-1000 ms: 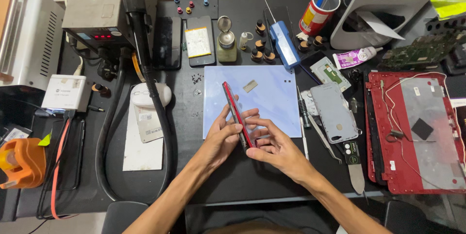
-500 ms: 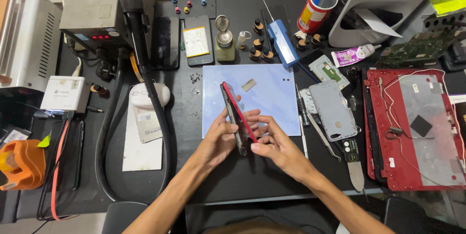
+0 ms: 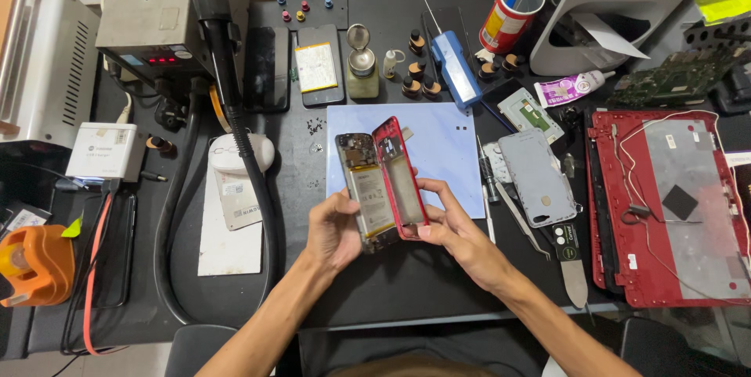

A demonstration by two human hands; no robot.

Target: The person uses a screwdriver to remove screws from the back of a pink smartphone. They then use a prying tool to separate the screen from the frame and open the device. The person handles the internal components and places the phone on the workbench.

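red laptop shell (image 3: 673,205), tweezers (image 3: 520,220), pen cup (image 3: 508,17)

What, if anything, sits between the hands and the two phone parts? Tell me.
Nothing visible. The left hand grips the opened phone body with its exposed battery directly, and the right hand grips the red phone frame directly. Both parts are held up over the light blue work mat.

White-and-pink sachet (image 3: 565,87) upper right, red labelled can (image 3: 507,19) behind it, red station display (image 3: 161,59) upper left
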